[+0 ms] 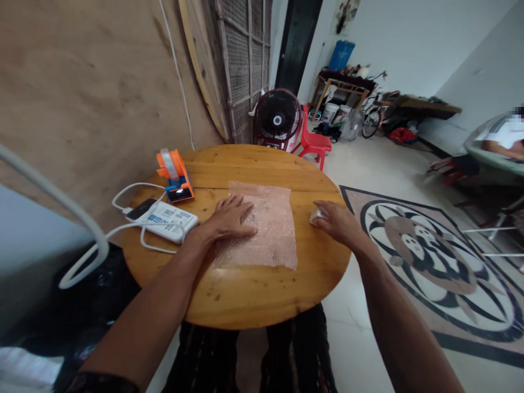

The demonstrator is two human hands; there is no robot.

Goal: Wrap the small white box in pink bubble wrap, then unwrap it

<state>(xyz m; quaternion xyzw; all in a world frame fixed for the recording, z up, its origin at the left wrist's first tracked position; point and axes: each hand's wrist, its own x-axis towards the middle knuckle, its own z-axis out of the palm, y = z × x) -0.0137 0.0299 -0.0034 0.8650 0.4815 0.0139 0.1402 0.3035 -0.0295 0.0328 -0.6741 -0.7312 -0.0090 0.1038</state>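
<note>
A sheet of pink bubble wrap lies flat on the round wooden table. My left hand rests palm down on the sheet's left part, fingers spread. My right hand is at the table's right edge, just right of the sheet, closed around a small pale object that is mostly hidden by the fingers.
An orange tape dispenser, a white box, a dark phone and white cables sit at the table's left. Behind are a fan, a red chair and a plywood wall. Another person sits far right.
</note>
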